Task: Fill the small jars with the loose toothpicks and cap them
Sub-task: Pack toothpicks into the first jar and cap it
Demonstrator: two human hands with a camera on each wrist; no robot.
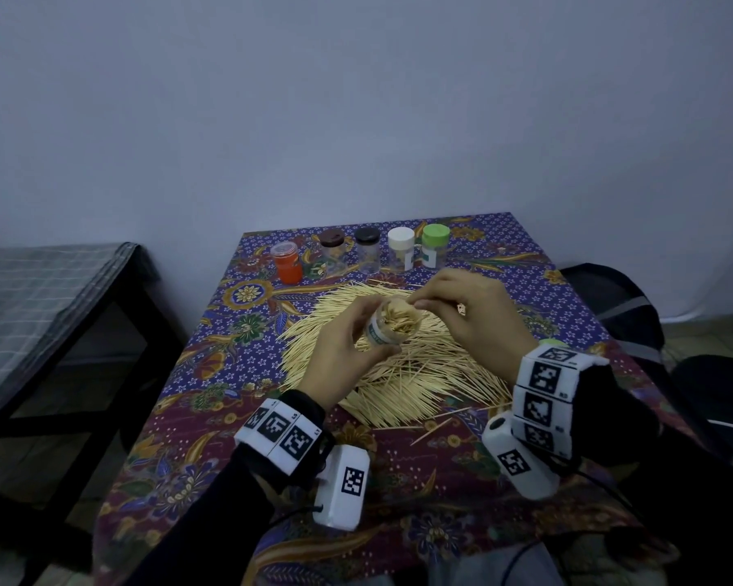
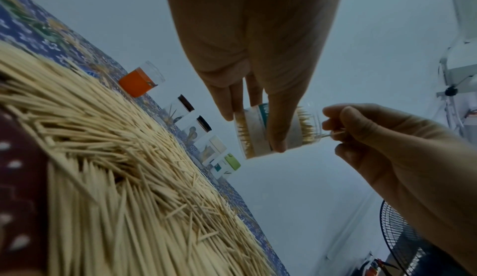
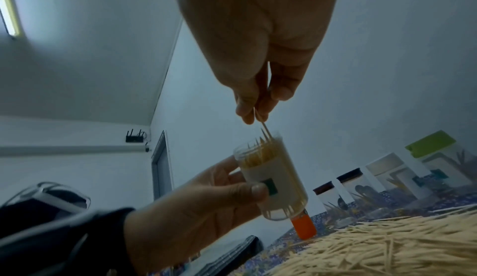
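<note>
My left hand (image 1: 348, 344) grips a small clear jar (image 1: 392, 327) with a white label, held tilted above the pile of loose toothpicks (image 1: 398, 374). The jar (image 3: 271, 176) is packed nearly full of toothpicks and has no cap. My right hand (image 1: 462, 315) pinches a toothpick (image 3: 264, 127) between thumb and finger, its tip at the jar's open mouth. In the left wrist view the jar (image 2: 278, 131) sits between my fingers, with the right hand (image 2: 387, 147) at its mouth.
Along the far edge of the patterned tablecloth (image 1: 398, 480) stand an orange jar (image 1: 288, 264), a brown-capped jar (image 1: 332, 249), a black-capped jar (image 1: 367, 249), a white-capped jar (image 1: 400, 249) and a green-capped jar (image 1: 435, 245). A dark bench (image 1: 51, 315) stands left.
</note>
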